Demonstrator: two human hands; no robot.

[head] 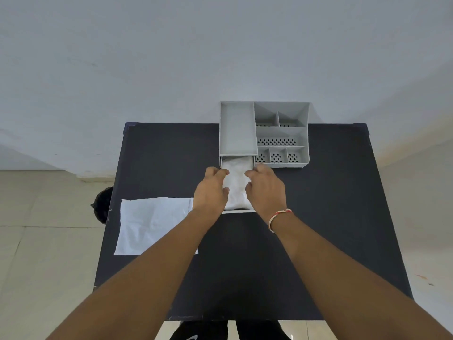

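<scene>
Head view | left hand point(210, 190) curled, gripping white cloth point(235, 182) | right hand point(266, 190) likewise, seemingly pinching | drawer point(239, 211) open

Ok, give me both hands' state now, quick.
Left hand: grips the left side of the white cloth in the drawer.
Right hand: grips its right side.

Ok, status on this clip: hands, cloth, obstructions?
Gripping folded cloth by its sides: left hand, right hand. Cloth lies in the open drawer. Nothing blocking; spare cloth flat at left.
</scene>
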